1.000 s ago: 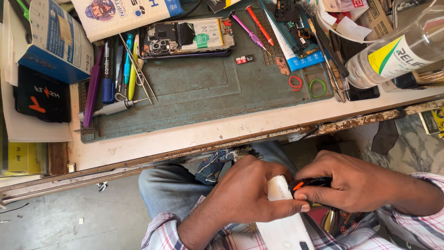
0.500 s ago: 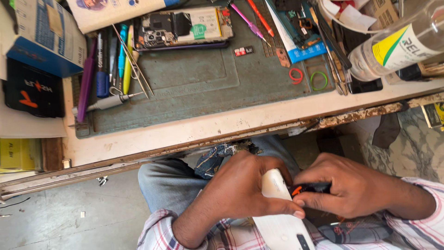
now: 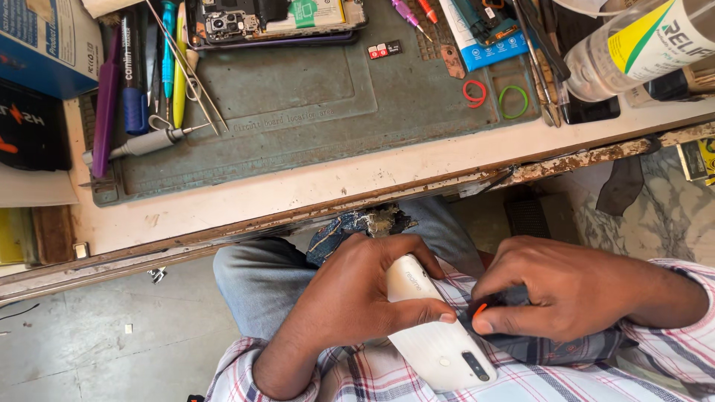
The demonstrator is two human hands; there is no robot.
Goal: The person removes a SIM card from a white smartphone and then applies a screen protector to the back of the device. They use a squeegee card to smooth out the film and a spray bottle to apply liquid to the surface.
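White phone back cover (image 3: 439,339) gripped by left hand (image 3: 350,298) fingers; small orange-tipped tool (image 3: 479,309) pinched by right hand (image 3: 566,294) fingers, below bench (image 3: 357,186).

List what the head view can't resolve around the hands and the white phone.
- Orange-tipped tool: right hand covers all but the tip.
- White phone: front face turned away, middle wrapped by left hand.
- Tool-to-phone contact: hidden behind the fingertips.
- Clear bottle: cut off by the top and right edges.
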